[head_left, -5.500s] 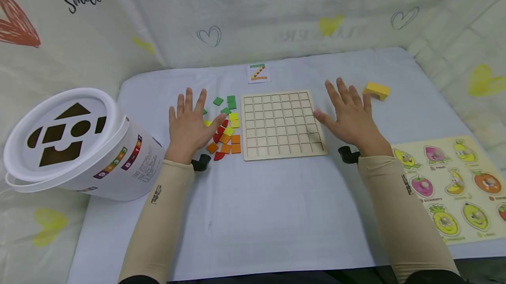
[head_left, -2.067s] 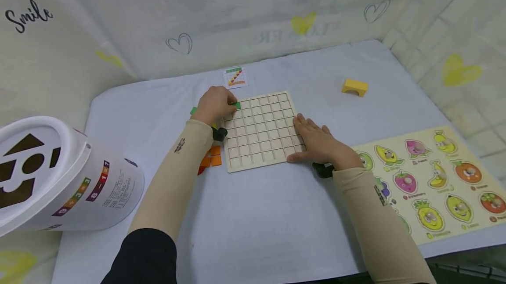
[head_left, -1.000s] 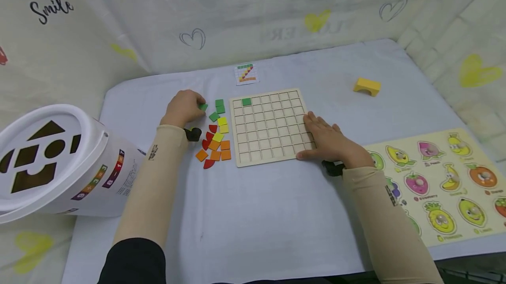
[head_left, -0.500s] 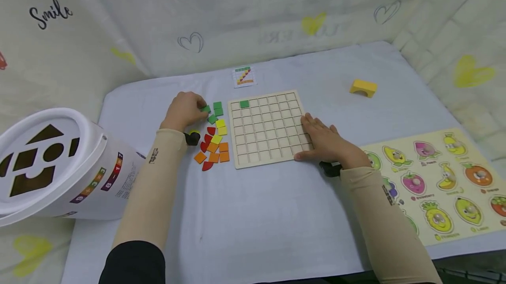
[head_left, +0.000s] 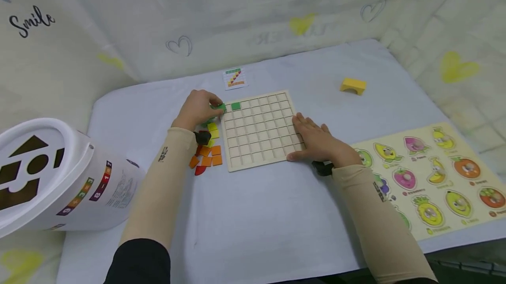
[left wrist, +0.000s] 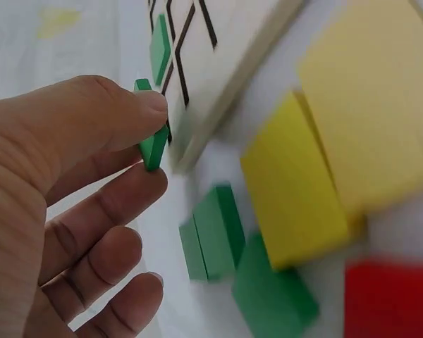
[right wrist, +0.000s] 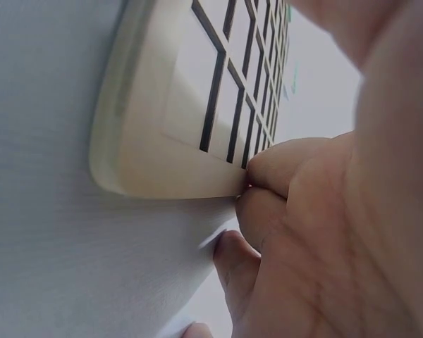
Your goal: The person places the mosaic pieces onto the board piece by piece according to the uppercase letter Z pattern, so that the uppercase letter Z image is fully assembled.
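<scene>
Between thumb and fingers my left hand [head_left: 199, 109] pinches a green square tile [left wrist: 153, 144], held at the top left corner of the wooden grid board [head_left: 258, 137]. Another green tile [head_left: 236, 106] lies in a top-row cell of that board. My right hand [head_left: 320, 141] rests against the board's right edge, its fingers extended along the side. Left of the board lie loose pieces: green tiles [left wrist: 215, 232], yellow tiles [head_left: 213, 130], orange tiles [head_left: 216, 160] and red pieces [head_left: 200, 170]. My left hand and wrist hide part of this pile in the head view.
Behind the board lies a small pattern card [head_left: 235, 78]. A white bucket [head_left: 118, 187] with a shape-sorter lid stands at the left. To the right are a yellow arch block [head_left: 353, 85] and a fruit picture board [head_left: 411, 161].
One green tile was set in the board's top row earlier. My left hand then returned to the pile, took another green tile and moved right to the board's corner. My right hand stays at the edge.
</scene>
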Motion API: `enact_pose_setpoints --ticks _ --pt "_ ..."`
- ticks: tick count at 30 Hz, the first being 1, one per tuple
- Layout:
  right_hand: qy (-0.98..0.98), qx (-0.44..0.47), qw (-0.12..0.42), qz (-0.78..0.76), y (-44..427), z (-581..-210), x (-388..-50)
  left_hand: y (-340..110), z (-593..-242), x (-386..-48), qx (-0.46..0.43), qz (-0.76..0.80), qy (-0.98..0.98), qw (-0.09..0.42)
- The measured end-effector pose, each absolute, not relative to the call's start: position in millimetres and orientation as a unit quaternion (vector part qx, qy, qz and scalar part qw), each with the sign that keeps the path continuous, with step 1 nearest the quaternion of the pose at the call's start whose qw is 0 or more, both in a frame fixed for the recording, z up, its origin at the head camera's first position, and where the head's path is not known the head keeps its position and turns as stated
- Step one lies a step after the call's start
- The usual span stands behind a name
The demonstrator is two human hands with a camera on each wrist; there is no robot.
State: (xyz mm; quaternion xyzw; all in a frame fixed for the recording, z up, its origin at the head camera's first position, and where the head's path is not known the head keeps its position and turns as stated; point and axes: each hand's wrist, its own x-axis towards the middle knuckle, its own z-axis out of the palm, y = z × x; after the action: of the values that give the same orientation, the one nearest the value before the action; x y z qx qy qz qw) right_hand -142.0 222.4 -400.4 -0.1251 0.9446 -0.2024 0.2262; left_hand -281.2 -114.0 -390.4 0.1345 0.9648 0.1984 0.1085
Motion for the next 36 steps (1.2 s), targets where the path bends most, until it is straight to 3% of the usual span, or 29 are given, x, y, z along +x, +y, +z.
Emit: enact_pose_setpoints --ticks 12,36 --pt "0.942 -0.126 0.231 -0.209 213 -401 -142 -78 -395 -288 0.177 0.209 0.954 0.121" --pt "0.946 -0.116 0.228 -0.2 221 -395 -139 -57 -396 -297 0.22 0.201 0.947 0.121"
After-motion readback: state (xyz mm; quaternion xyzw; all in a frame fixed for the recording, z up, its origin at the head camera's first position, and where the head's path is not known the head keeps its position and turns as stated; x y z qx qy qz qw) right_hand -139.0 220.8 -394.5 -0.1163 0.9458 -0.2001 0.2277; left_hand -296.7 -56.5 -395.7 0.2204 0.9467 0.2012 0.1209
